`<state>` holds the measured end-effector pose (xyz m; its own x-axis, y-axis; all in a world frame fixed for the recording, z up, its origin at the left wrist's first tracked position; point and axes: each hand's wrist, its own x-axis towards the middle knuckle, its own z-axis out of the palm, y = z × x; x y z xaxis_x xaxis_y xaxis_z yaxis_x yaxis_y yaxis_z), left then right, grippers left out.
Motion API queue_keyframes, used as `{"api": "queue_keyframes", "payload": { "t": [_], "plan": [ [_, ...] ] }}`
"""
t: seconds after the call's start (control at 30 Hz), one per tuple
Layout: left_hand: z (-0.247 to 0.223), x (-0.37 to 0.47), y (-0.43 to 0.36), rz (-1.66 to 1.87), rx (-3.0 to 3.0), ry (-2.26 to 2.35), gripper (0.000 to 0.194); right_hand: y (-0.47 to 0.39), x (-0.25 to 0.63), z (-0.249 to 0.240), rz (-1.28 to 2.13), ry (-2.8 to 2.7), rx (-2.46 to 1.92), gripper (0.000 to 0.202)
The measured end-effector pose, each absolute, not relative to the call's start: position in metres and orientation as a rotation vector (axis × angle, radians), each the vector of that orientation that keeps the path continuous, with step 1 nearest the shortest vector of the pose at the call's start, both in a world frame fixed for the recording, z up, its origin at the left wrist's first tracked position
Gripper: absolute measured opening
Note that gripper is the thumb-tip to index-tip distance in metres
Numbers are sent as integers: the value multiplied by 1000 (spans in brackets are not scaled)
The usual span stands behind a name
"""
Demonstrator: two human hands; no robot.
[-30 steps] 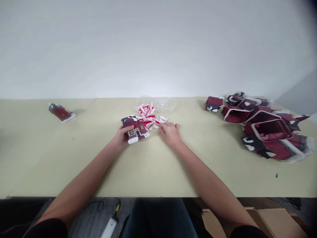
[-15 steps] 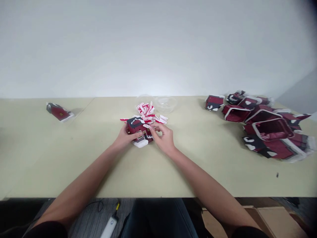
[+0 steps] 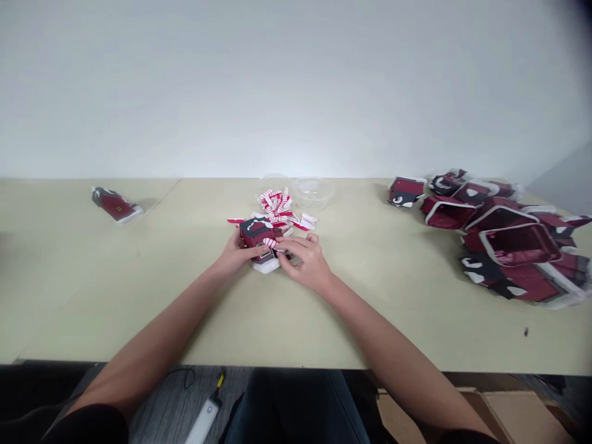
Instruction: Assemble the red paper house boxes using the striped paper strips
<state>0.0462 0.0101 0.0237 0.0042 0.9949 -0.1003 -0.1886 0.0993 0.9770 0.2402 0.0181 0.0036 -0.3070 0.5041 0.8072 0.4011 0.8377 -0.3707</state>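
A small dark red house-shaped paper box (image 3: 259, 237) with lit windows and a white base stands on the beige table (image 3: 185, 296). My left hand (image 3: 235, 254) grips its left side. My right hand (image 3: 303, 259) is at its right side, pinching a red-and-white striped candy-cane piece (image 3: 272, 243) against the box front. Just behind lies a heap of the same striped pieces (image 3: 277, 209), some spilling onto the table.
Two clear plastic bowls (image 3: 314, 191) sit behind the heap. A pile of open and flat red boxes (image 3: 499, 240) fills the right side of the table. One folded red box (image 3: 115, 205) lies far left. Cardboard (image 3: 509, 413) and a cable (image 3: 208, 401) are on the floor.
My right hand left the striped heap with one piece and came to the box. My left hand tipped the box up from lying flat and drew it slightly nearer.
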Motion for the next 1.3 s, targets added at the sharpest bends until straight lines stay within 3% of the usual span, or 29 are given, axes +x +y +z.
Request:
{"api": "queue_keyframes", "payload": {
  "t": [0.3,0.63,0.77,1.07,1.3],
  "plan": [
    [17,44,13,1329,1156,1086,101,22,249,9,188,-1983,-864,24],
    [19,35,11,1167,1167,964,115,23,238,11,1147,-1437,-777,49],
    [17,34,12,1157,1124,934,112,22,235,14,1352,-1203,-747,53],
    [18,41,10,1194,1135,940,120,18,231,12,1408,-1276,-826,47],
    [18,43,7,1259,1289,908,122,17,236,12,1198,-1460,-794,41]
  ]
}}
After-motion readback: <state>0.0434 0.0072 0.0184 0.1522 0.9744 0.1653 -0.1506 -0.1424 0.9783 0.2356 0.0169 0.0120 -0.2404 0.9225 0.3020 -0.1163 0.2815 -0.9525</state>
